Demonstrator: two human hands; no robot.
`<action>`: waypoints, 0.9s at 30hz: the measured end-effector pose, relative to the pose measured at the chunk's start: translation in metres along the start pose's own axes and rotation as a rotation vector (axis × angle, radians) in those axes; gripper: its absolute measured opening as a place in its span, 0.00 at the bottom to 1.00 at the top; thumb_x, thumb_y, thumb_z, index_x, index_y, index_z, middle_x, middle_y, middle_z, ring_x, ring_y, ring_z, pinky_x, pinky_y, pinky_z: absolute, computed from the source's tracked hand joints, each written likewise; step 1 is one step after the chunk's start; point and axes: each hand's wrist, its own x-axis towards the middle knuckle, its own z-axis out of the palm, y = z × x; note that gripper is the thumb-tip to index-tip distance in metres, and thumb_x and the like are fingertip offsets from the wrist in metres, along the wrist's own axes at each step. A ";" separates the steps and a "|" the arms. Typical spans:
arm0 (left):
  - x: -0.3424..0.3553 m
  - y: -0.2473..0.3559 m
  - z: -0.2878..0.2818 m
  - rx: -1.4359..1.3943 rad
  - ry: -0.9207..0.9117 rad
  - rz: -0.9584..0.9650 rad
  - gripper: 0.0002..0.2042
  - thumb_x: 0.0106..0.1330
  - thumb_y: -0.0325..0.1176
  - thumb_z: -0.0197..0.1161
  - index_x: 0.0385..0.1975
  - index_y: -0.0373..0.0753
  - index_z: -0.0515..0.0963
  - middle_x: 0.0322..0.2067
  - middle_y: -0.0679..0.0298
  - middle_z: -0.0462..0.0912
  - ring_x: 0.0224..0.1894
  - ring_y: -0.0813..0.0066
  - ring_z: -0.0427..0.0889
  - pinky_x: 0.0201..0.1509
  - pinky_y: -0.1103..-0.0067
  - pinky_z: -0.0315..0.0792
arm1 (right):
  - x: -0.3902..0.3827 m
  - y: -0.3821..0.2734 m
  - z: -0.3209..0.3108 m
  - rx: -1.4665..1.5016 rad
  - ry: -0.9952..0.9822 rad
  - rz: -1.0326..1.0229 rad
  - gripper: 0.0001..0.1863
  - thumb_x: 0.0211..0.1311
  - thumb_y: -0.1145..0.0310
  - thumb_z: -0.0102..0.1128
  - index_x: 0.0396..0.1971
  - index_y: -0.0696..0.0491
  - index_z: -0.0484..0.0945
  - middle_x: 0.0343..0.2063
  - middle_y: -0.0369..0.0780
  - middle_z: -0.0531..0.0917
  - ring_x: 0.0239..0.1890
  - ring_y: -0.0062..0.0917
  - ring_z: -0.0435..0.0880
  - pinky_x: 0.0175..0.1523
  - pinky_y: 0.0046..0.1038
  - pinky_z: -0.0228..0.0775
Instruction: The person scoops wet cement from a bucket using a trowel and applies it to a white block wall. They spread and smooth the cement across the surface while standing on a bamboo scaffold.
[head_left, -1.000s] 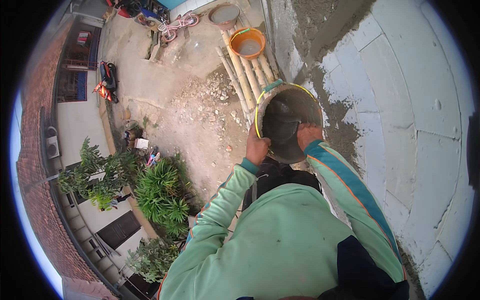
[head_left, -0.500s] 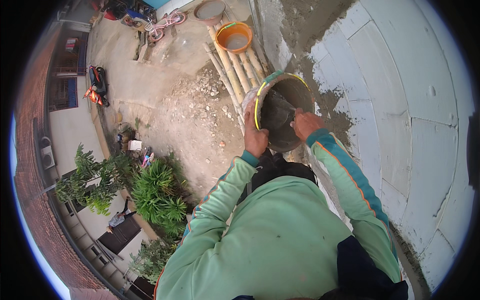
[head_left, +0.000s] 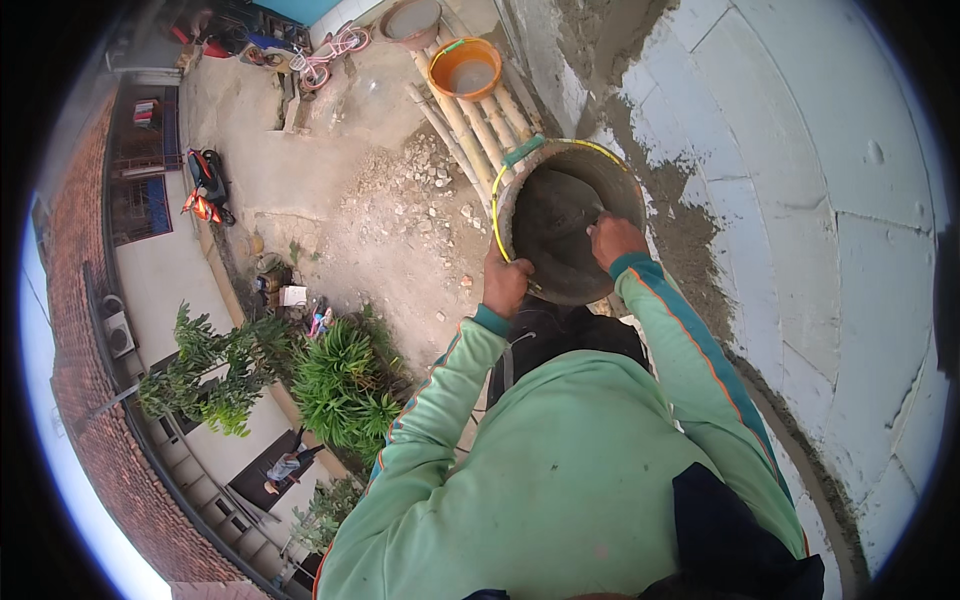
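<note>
A mortar-crusted bucket (head_left: 630,190) with a yellow wire handle and green grip stands tilted in front of me, wet grey mortar (head_left: 548,215) inside it. My left hand (head_left: 507,281) is closed on the bucket's near-left rim, thumb over the edge. My right hand (head_left: 614,242) reaches in over the right side, fingers wrapped round a trowel whose blade is mostly hidden in the mortar and shadow.
Bamboo poles (head_left: 470,135) form a platform beyond the bucket, bearing an orange basin (head_left: 466,70) and a greyish basin (head_left: 411,22). To the right rises a pale block wall (head_left: 765,220) with smeared mortar. Rubble (head_left: 420,170) lies left. A person (head_left: 285,466) is far off, lower left.
My right hand has shifted slightly right and down with the trowel, whose blade shows less now. The bucket's opening faces me more. My left hand keeps its hold on the rim.
</note>
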 end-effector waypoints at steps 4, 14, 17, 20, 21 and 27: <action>0.007 -0.018 -0.007 0.104 -0.009 0.066 0.30 0.49 0.15 0.52 0.59 0.29 0.69 0.46 0.58 0.82 0.45 0.66 0.82 0.51 0.73 0.77 | -0.014 0.023 0.044 -0.251 0.012 -0.328 0.17 0.69 0.58 0.53 0.43 0.57 0.79 0.38 0.51 0.85 0.42 0.47 0.86 0.48 0.48 0.78; -0.051 0.028 0.034 0.686 -0.109 0.404 0.46 0.46 0.13 0.51 0.74 0.39 0.55 0.73 0.44 0.54 0.77 0.47 0.45 0.77 0.67 0.50 | 0.011 0.092 0.054 -0.259 -0.326 -0.130 0.15 0.60 0.62 0.58 0.36 0.59 0.83 0.35 0.53 0.86 0.38 0.45 0.87 0.44 0.42 0.80; -0.046 0.019 0.018 0.704 -0.152 0.387 0.45 0.46 0.13 0.51 0.73 0.38 0.55 0.72 0.43 0.55 0.77 0.47 0.48 0.77 0.68 0.50 | -0.008 0.096 0.098 0.175 -0.268 -0.311 0.20 0.62 0.54 0.60 0.38 0.59 0.82 0.32 0.53 0.86 0.36 0.45 0.87 0.41 0.39 0.79; -0.033 -0.036 -0.015 0.419 -0.106 0.168 0.43 0.46 0.15 0.52 0.72 0.33 0.57 0.70 0.45 0.61 0.75 0.55 0.55 0.76 0.71 0.51 | -0.038 0.093 0.067 0.325 -0.452 -0.142 0.23 0.58 0.48 0.62 0.37 0.55 0.83 0.33 0.49 0.86 0.39 0.45 0.85 0.44 0.42 0.76; -0.032 -0.041 -0.014 0.351 -0.094 0.104 0.40 0.46 0.15 0.52 0.69 0.32 0.60 0.65 0.48 0.66 0.69 0.58 0.61 0.71 0.71 0.57 | -0.039 0.102 0.064 0.313 -0.389 -0.170 0.23 0.58 0.48 0.62 0.38 0.54 0.83 0.33 0.49 0.86 0.40 0.45 0.85 0.45 0.43 0.76; -0.017 -0.087 -0.022 0.028 0.080 -0.075 0.23 0.49 0.17 0.55 0.50 0.31 0.75 0.37 0.62 0.81 0.36 0.71 0.80 0.42 0.75 0.77 | -0.028 0.082 0.047 -0.022 -0.241 0.004 0.19 0.57 0.51 0.60 0.41 0.49 0.83 0.35 0.46 0.86 0.42 0.46 0.85 0.47 0.46 0.75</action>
